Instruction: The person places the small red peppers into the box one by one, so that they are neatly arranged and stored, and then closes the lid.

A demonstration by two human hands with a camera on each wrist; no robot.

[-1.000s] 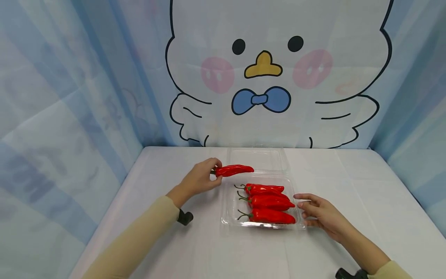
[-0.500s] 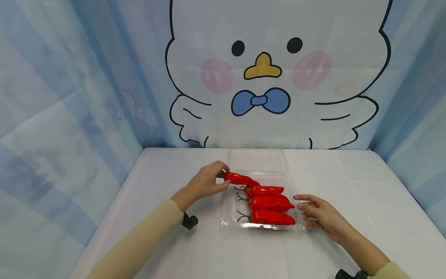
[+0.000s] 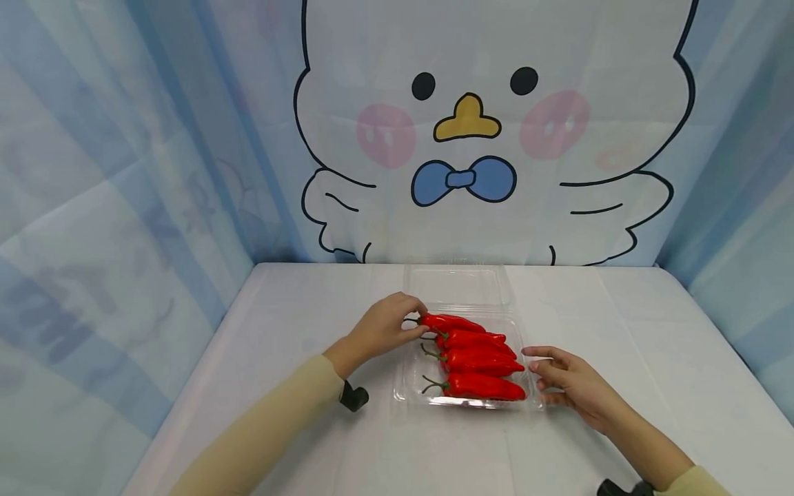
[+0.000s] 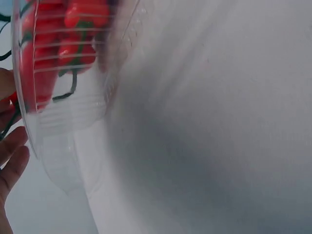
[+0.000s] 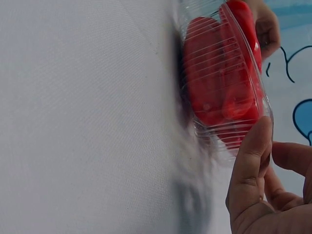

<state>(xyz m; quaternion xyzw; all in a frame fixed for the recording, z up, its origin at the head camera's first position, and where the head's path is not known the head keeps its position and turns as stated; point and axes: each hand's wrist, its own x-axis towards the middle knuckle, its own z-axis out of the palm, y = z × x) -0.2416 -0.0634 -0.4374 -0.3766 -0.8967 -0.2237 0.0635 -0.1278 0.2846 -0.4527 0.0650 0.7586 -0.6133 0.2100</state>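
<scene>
A red chili pepper [image 3: 455, 322] with a green stem lies tilted at the back of a clear plastic clamshell box [image 3: 403, 382]. My left hand [image 3: 384, 329] pinches it at the stem end, over the box's left side. Several more red peppers [image 3: 486, 386] lie side by side in the box, stems to the left. The left wrist view shows the left fingertips [image 4: 17, 161] only partly, close to the box wall. On the right, my right hand [image 3: 577, 389] holds the box's right rim between thumb [image 5: 253, 156] and fingers.
The box's clear lid [image 3: 459, 284] lies folded open towards the back. A white cloth [image 3: 298, 413] covers the table. Behind stands a curtain [image 3: 459, 227] printed with a cartoon bird, and blue curtains [image 3: 124, 207] hang at the sides.
My left hand has moved right and slightly nearer, lowering its pepper from beside the lid into the back of the box. The right hand has stayed at the rim.
</scene>
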